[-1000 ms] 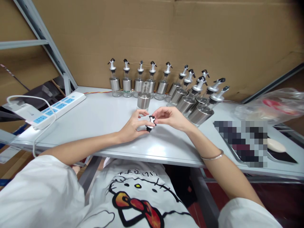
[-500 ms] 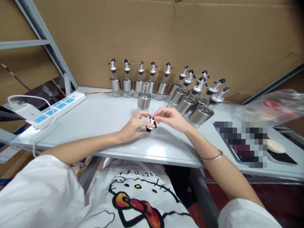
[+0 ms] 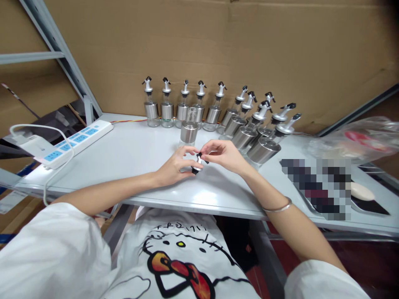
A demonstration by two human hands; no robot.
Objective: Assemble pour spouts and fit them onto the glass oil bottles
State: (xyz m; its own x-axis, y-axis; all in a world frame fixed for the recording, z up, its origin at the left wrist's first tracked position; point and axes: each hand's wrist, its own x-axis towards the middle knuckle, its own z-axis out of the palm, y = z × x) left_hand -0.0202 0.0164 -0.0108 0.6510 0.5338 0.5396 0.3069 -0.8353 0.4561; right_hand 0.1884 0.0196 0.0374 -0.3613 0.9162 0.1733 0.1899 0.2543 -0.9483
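Observation:
Between both hands, low over the table, is a silver-and-black pour spout (image 3: 197, 165). My left hand (image 3: 174, 167) grips its round base between thumb and fingers, the black stopper end pointing down. The fingertips of my right hand (image 3: 222, 155) pinch the black flap at its top. Just behind the hands stands an uncapped glass bottle (image 3: 188, 131) with a steel sleeve, upright, its lower part partly hidden by my left fingers. Farther back, several matching bottles (image 3: 151, 111) stand with pour spouts fitted, curving toward a large near bottle (image 3: 264, 149) on the right.
On the left lies a white power strip (image 3: 77, 143) with a charger and cable. A clear plastic bag (image 3: 358, 141) rests at the right. Near it are a blurred-out dark object (image 3: 314, 191) and a cream oval item (image 3: 361, 192). Cardboard (image 3: 199, 41) closes off the back.
The black flap on the pour spout has swung to a different angle under my right fingertips. My right hand has shifted slightly left; my left hand keeps its hold.

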